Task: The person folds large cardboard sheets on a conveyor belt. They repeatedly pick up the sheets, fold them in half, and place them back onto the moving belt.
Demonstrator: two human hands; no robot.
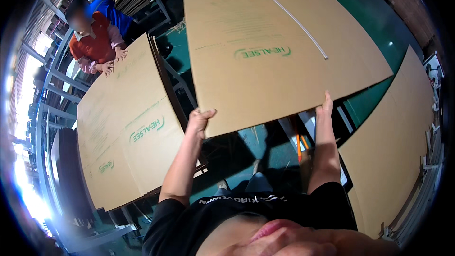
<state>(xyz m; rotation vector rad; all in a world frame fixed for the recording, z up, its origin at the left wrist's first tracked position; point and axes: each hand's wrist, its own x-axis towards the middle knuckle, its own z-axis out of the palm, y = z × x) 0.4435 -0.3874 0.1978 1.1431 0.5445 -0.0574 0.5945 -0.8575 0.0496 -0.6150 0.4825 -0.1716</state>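
A large flat brown cardboard sheet [246,85] with green print stretches out in front of me. My left hand [201,120] is closed on its near left corner, thumb on top. At the near edge further right, my right hand [325,104] grips it with the thumb on the upper face; the other fingers are hidden beneath. A thin white strip [298,26] lies slantwise on the sheet, apart from both hands.
To my left is a stack of printed cardboard sheets [137,161], with a co-worker in an orange top [97,42] resting both hands on it. Another cardboard sheet [393,147] lies at my right. Orange-handled tools [299,147] show below my sheet, and a green surface [360,33] lies beyond.
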